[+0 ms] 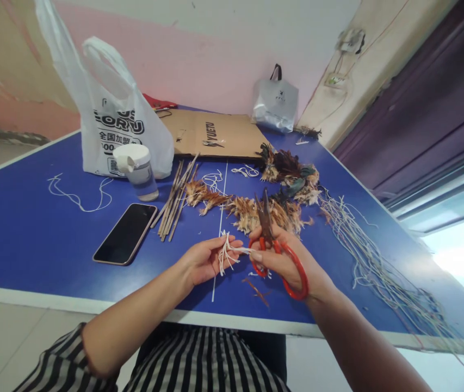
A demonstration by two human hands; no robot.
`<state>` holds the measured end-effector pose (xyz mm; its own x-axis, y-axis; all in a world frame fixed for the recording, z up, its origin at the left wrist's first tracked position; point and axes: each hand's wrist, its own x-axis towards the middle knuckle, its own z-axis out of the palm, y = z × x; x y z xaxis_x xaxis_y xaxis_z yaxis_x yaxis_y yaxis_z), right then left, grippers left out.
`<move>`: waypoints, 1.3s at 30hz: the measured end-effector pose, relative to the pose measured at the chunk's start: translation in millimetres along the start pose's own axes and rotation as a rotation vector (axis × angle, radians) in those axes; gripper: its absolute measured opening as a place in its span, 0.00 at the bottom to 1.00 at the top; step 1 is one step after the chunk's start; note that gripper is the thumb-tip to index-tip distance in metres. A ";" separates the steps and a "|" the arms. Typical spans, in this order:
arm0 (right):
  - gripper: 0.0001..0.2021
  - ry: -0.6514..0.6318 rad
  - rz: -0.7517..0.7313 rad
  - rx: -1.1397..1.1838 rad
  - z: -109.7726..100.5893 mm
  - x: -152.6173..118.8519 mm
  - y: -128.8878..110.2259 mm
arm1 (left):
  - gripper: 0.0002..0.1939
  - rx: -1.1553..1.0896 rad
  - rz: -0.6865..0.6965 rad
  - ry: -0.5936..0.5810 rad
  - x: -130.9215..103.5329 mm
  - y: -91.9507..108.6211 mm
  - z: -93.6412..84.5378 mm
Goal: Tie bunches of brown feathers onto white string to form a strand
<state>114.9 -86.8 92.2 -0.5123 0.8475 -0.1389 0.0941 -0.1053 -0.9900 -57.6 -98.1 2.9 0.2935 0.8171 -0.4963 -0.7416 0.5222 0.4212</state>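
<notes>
Near the front edge, my left hand point(211, 260) is turned palm up, its fingers loosely bent around a small bunch of white strings point(227, 251). Loose ends of the bunch fan out over the fingers. My right hand point(284, 258) grips a pair of scissors point(270, 239) with red handles and dark blades that point away from me. Its thumb and forefinger also pinch the other end of the strings. Just beyond lie brown and tan feather bunches point(252, 212). Dark feathers point(283, 163) lie farther back. Beneath my hands are short thread scraps and a brown feather scrap point(257, 292).
To the left are a phone point(125, 234), thin sticks point(174, 201), a lidded plastic cup point(141, 177) and a white plastic bag point(113, 120). A cardboard sheet point(223, 133) and a silver bag point(276, 103) lie behind. Long strings point(370, 261) reach the right table edge.
</notes>
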 end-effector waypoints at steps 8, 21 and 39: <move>0.15 -0.035 0.067 -0.072 -5.9 -15.4 14.7 | 0.07 -0.051 0.200 0.046 -4.9 2.7 3.9; 0.14 -0.001 0.021 -0.133 -15.8 -9.3 32.1 | 0.07 0.254 0.385 -0.062 -23.6 -5.0 20.1; 0.14 0.170 -0.208 -0.007 -2.9 0.1 18.7 | 0.13 0.803 0.394 -0.206 -36.5 -9.2 43.5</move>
<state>119.0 -87.1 73.8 -0.3709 0.9257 0.0741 0.0083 0.0831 -0.9965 -35.2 -122.1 50.2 0.2674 0.9592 -0.0922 -0.1911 0.1466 0.9706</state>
